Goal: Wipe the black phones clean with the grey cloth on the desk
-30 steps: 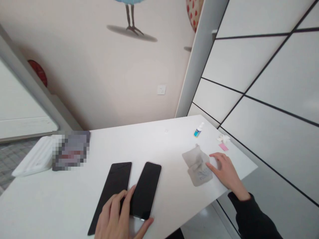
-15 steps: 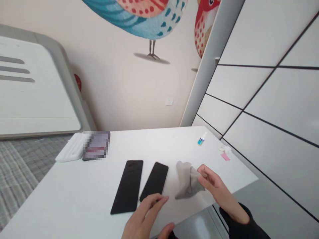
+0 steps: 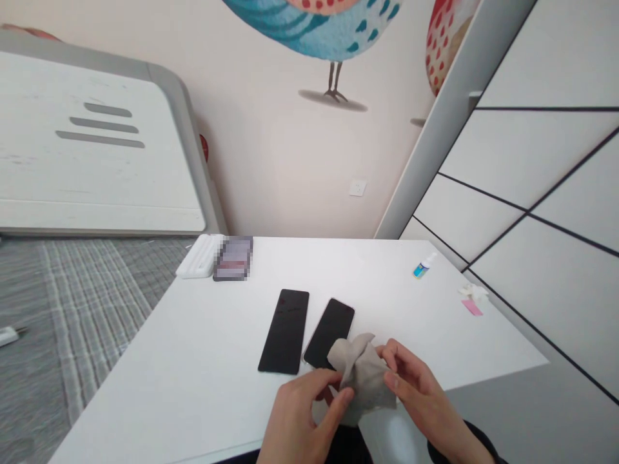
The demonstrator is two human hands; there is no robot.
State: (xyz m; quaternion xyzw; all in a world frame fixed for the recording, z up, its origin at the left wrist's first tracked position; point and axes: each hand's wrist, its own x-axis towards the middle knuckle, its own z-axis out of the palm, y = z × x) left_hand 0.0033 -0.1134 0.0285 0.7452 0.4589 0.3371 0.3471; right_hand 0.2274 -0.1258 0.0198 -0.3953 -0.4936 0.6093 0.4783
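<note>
A crumpled grey cloth (image 3: 363, 377) hangs between my two hands above the table's near edge. My left hand (image 3: 309, 412) pinches its left side with thumb and fingers. On the other side, my right hand (image 3: 416, 383) grips the cloth's right edge. Just behind the cloth lies a black-screened phone (image 3: 330, 328), its lower right part covered by the cloth. A longer black slab (image 3: 284, 332), like a dark glass panel, lies flat to the left of the phone.
On the white table (image 3: 207, 361), a small blue-labelled spray bottle (image 3: 422, 267) stands at the back right. Near it are crumpled white tissue (image 3: 474, 292) and a pink slip (image 3: 472, 307). A white tray (image 3: 200, 256) and a blurred dark item (image 3: 233, 259) lie at the back left.
The cloth has moved left and nearer to me, carried by my right hand. My left hand has come to it and taken hold. The view has turned left.
</note>
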